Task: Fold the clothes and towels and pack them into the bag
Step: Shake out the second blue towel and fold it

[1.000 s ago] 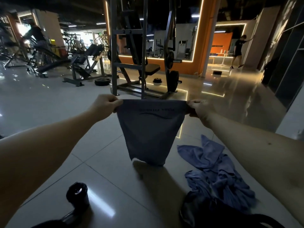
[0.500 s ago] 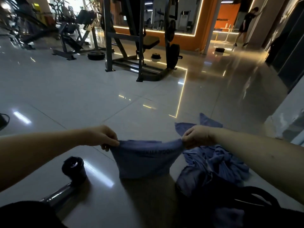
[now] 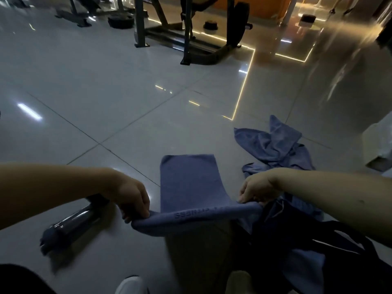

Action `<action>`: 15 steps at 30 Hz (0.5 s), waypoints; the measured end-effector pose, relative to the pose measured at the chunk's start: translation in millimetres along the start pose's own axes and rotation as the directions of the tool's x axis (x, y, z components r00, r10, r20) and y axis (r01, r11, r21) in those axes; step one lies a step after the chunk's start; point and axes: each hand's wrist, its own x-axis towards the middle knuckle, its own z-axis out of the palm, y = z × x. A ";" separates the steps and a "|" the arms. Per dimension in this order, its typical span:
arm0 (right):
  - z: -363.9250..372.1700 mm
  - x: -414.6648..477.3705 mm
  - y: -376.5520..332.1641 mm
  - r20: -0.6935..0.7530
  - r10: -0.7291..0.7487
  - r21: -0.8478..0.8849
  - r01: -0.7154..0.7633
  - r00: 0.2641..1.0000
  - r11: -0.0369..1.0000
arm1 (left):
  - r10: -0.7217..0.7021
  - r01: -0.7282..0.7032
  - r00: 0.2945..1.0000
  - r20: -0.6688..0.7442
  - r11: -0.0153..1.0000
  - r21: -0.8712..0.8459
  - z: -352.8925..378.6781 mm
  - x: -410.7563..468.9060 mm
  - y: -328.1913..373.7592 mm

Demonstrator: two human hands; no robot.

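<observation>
A folded blue towel lies partly on the tiled floor, its far end flat and its near edge lifted. My left hand pinches the near left corner; my right hand pinches the near right corner. Embossed lettering runs along the raised edge. A crumpled pile of blue cloth lies on the floor to the right, beyond my right hand. The dark bag with black straps sits at the lower right under my right forearm, with blue cloth showing inside.
A dark bottle lies on its side on the floor at the left, under my left wrist. A metal weight rack and a weight plate stand farther away. A white object sits at the right edge.
Both hands lowered the towel from chest height to the floor; its far end now lies flat on the tiles. The view tilted downwards.
</observation>
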 end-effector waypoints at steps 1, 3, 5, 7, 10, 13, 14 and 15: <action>-2.8 9.8 1.2 0.008 -0.004 -0.011 0.004 1.000 1.000 | 0.001 -0.001 1.000 0.008 1.000 -0.013 -5.1 7.5 -3.8; -12.1 32.7 5.3 -0.031 -0.053 -0.012 0.052 0.998 0.999 | 0.026 -0.027 0.999 -0.030 0.999 -0.019 -17.0 27.0 -8.5; -24.7 58.7 7.8 -0.158 -0.128 -0.062 0.119 0.979 0.991 | 0.057 -0.062 0.992 -0.111 0.997 -0.035 -32.7 48.7 -12.9; -38.7 83.8 5.8 -0.277 -0.188 -0.144 0.153 0.942 0.978 | 0.091 -0.096 0.973 -0.213 0.995 -0.012 -52.4 71.8 -19.4; -62.2 122.5 -2.0 -0.376 -0.251 -0.147 0.210 0.892 0.967 | 0.173 -0.132 0.896 -0.408 0.983 0.127 -83.9 105.1 -31.2; -89.2 161.4 -15.1 -0.466 -0.292 -0.122 0.266 0.836 0.956 | 0.251 -0.180 0.740 -0.624 0.968 0.177 -114.1 138.0 -39.7; -98.8 176.1 -19.9 -0.507 -0.291 -0.081 0.292 0.811 0.953 | 0.258 -0.181 0.684 -0.682 0.966 0.184 -124.6 149.5 -43.1; -107.8 190.3 -25.0 -0.551 -0.285 -0.042 0.315 0.784 0.948 | 0.251 -0.176 0.636 -0.730 0.968 0.179 -135.1 161.2 -47.0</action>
